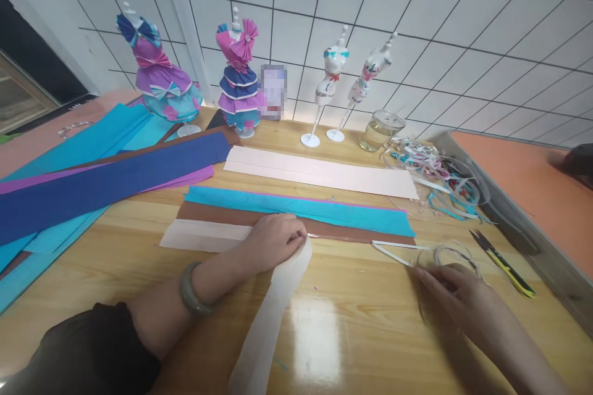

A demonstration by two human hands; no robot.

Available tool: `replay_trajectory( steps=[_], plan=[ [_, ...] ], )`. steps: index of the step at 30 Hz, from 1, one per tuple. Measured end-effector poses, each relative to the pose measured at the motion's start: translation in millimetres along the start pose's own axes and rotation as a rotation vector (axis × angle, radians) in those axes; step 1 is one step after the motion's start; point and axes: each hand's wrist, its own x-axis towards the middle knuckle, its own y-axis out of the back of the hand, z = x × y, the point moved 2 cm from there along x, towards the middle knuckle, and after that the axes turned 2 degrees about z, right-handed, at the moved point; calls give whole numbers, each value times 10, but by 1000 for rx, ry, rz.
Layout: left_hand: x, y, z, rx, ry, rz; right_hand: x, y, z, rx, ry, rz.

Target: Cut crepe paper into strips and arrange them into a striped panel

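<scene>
Near the middle of the wooden table (370, 333), your left hand (278, 237) is curled over the stacked strips, its fingers bunched together and pinching the upper edge of a whitish strip (288, 284). That strip lies partly under your hand, with one end stretching flat to the left and the other turning down toward the near edge. Just behind it a brown strip (217, 216) shows, with a bright blue strip (296, 205) on top. To the right, your right hand (463, 296) has thumb and forefinger drawn together on a narrow white tape (391, 253), which bends sharply beside the brown strip's right end. A loose loop (456, 253) sits against that hand; whether a finger holds it, you cannot tell. Yellow-handled snips (508, 268) lie just beyond, near a tangle of ribbons (447, 176). Farther back, a pale pink strip (319, 173) lies apart, while a dark blue strip (115, 182) tops the pile at left. Small dress forms (334, 62) stand along the wall.
</scene>
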Motion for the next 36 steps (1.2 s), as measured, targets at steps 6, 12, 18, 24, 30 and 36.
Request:
replay_trajectory(
  steps=[6,12,18,24,30,36],
  plan=[
    [-1,-8,-11,0,-11,23,-13,238,-275,-2,254,291],
    [1,2,-1,20,-4,13,-161,206,-1162,421,408,197],
    [-15,0,0,46,-10,24,-256,-232,-1876,1038,81,-562],
    [-16,-27,-20,28,-7,26,-241,-295,-1886,1277,-120,-713],
    [-22,-46,-37,10,6,38,23,-82,-1516,1042,-132,-594],
    [-13,-37,-32,5,10,9,260,35,-1257,709,36,-480]
  ],
)
